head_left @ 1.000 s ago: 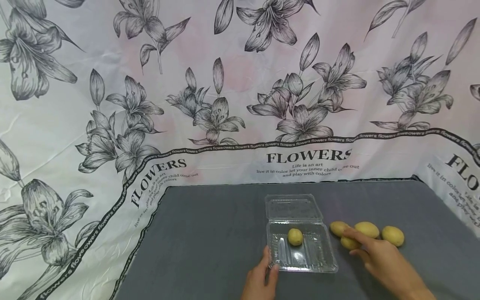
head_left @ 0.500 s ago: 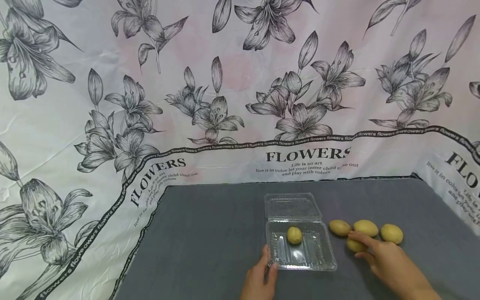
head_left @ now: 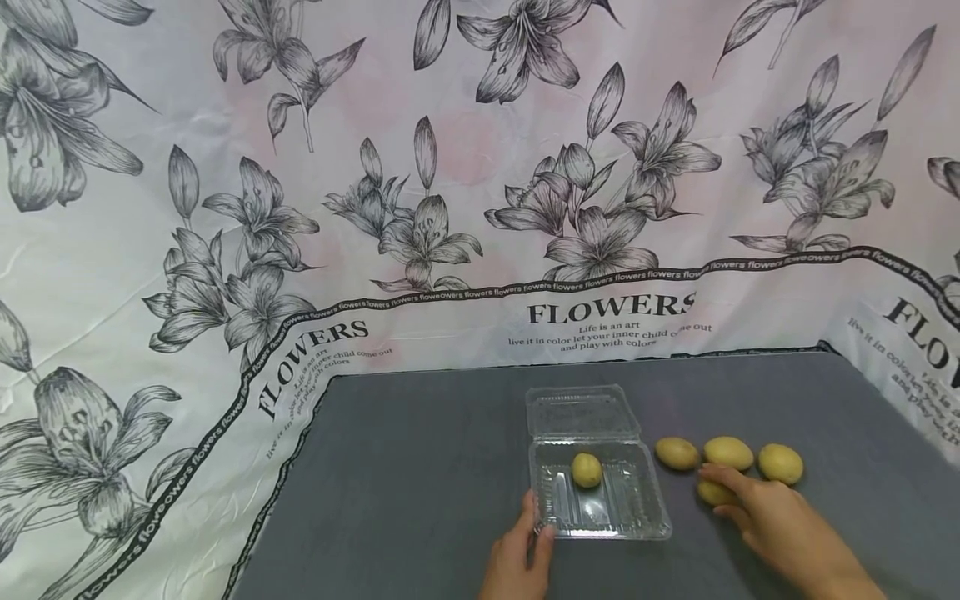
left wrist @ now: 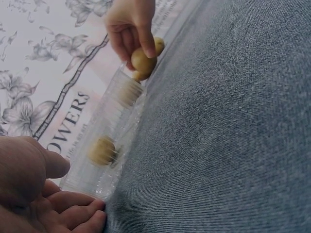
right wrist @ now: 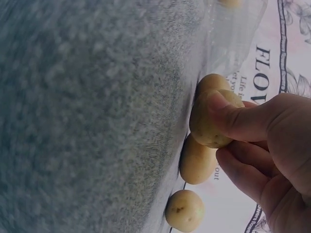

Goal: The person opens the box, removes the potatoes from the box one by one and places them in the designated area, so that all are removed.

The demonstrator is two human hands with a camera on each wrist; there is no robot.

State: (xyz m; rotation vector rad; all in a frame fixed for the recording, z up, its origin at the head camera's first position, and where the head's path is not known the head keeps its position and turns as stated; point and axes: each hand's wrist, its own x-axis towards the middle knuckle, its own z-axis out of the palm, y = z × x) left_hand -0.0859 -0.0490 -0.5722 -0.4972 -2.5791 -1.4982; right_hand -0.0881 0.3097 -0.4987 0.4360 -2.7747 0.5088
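Observation:
My right hand (head_left: 783,521) pinches a small yellow potato (right wrist: 209,119) between thumb and fingers, close above the table. Three other potatoes lie just beyond it: a left one (head_left: 677,454), a middle one (head_left: 728,452) and a right one (head_left: 781,463). To their left stands a clear plastic clamshell container (head_left: 637,517), its lid (head_left: 581,412) folded back. One potato (head_left: 587,471) sits inside the container's base. My left hand (head_left: 517,558) holds the container's front left corner, thumb at the front and fingers along the side; the left wrist view shows this hand (left wrist: 48,194) close up.
A dark grey cloth covers the table (head_left: 412,483). Behind and to both sides hangs a white sheet (head_left: 480,208) printed with flowers and lettering, meeting the table's back edge.
My right hand has drawn the pinched potato slightly right and toward me, away from the left potato. My left hand stays at the container's corner. The head view has shifted slightly.

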